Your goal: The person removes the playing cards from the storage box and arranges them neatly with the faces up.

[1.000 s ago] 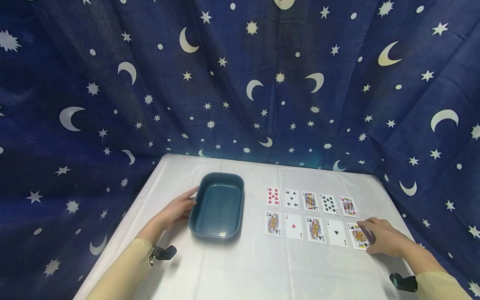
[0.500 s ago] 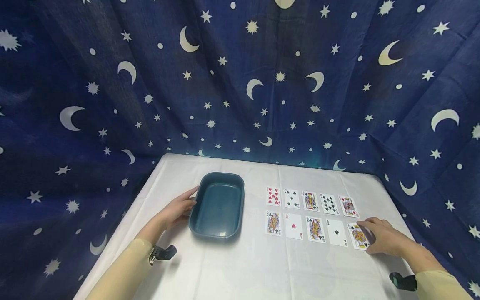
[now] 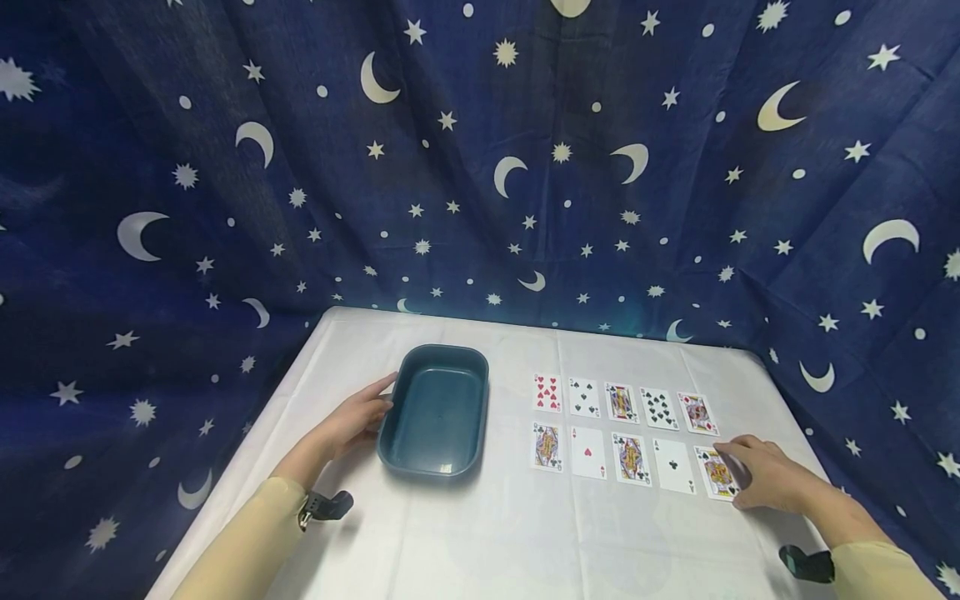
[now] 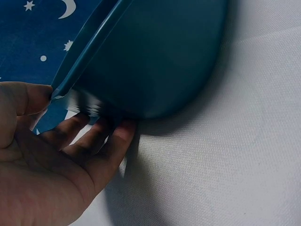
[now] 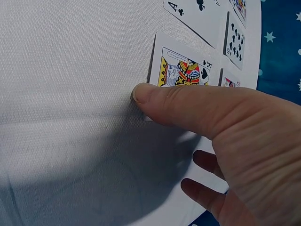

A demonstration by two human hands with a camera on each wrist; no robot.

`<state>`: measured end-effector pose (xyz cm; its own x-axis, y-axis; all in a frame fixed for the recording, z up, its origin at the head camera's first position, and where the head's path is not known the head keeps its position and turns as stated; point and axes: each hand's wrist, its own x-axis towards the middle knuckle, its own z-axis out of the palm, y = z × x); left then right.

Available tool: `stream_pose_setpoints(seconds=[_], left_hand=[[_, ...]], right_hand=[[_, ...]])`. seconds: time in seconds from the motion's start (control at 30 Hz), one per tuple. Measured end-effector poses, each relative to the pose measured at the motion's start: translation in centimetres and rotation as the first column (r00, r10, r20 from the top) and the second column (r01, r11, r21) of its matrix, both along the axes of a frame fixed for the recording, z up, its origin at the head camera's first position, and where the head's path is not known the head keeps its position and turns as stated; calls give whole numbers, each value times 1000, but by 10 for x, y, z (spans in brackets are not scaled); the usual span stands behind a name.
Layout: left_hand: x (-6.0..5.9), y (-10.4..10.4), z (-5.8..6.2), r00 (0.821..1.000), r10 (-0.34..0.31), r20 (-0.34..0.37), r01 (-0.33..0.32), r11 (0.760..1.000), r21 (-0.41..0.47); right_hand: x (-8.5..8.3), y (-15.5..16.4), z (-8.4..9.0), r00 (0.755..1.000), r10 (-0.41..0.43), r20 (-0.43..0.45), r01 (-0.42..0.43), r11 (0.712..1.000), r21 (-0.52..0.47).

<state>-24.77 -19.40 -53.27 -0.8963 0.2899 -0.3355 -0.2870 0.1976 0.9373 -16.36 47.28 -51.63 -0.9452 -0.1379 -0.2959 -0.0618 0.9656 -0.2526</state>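
On the white tabletop (image 3: 480, 542), 10 playing cards lie face up in 2 rows of 5, to the right of a dark teal tub (image 3: 437, 412). The right hand (image 3: 767, 476) rests at the near right end of the near row, its thumb pressed on the edge of the king of clubs (image 3: 717, 472), its other fingers spread loosely over the card's far side; in the right wrist view the thumb tip (image 5: 141, 93) sits on the card's lower corner (image 5: 181, 70), and the remaining fingers hang relaxed below. I cannot tell whether the card is lifted or flat. Just beside it toward the tub lies the ace of clubs (image 3: 672, 465), then a king (image 3: 631, 458), the ace of hearts (image 3: 588, 452) and another king (image 3: 547, 446). The far row holds a red number card (image 3: 547, 392), a black number card (image 3: 583, 397), a court card (image 3: 621, 402), a black number card (image 3: 658, 408) and a red court card (image 3: 697, 413).

The left hand (image 3: 357, 422) lies against the tub's left wall, fingers fairly straight; the left wrist view shows the thumb (image 4: 28, 99) at the rim (image 4: 89, 35) and the fingertips (image 4: 123, 132) tucked under the curved side. The tub stands well apart from the cards. A blue curtain (image 3: 480, 158) with moons and stars hangs behind and around the tabletop.
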Motion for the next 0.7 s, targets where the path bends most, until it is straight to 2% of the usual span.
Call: stream_pose_setpoints(seconds=[0.23, 0.7], left_hand=[[-1, 0, -2, 1000, 22, 1, -22, 999, -24], [-1, -2, -1, 1000, 17, -6, -17, 999, -33]], right_hand=[[1, 1, -1, 1000, -4, 13, 4, 1000, -16], [-1, 2, -3, 1000, -6, 16, 6, 1000, -11]])
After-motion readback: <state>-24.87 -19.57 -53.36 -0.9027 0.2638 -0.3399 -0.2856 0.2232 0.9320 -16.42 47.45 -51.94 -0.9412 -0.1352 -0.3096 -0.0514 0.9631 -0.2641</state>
